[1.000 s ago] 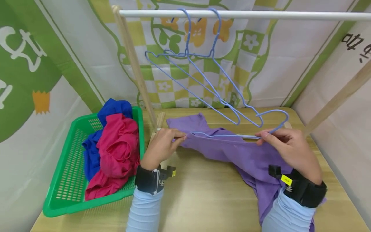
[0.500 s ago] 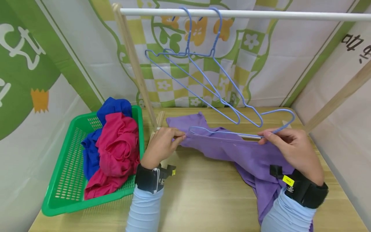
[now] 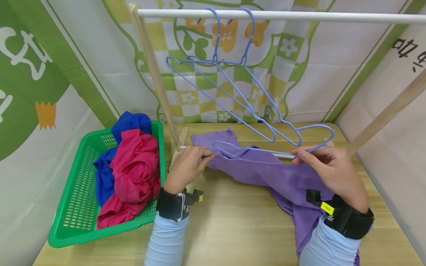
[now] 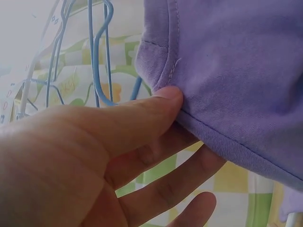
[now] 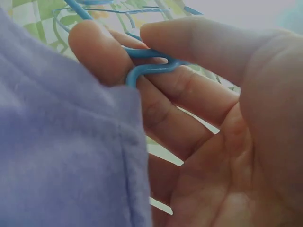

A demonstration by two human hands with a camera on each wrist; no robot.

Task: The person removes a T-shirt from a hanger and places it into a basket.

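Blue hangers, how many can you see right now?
3. Two hang from the white rail: one left, one right. The third is held by the right hand against the purple shirt.

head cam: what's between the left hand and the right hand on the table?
In the head view, the purple garment spans from left hand to right hand, with the blue hanger along its upper edge.
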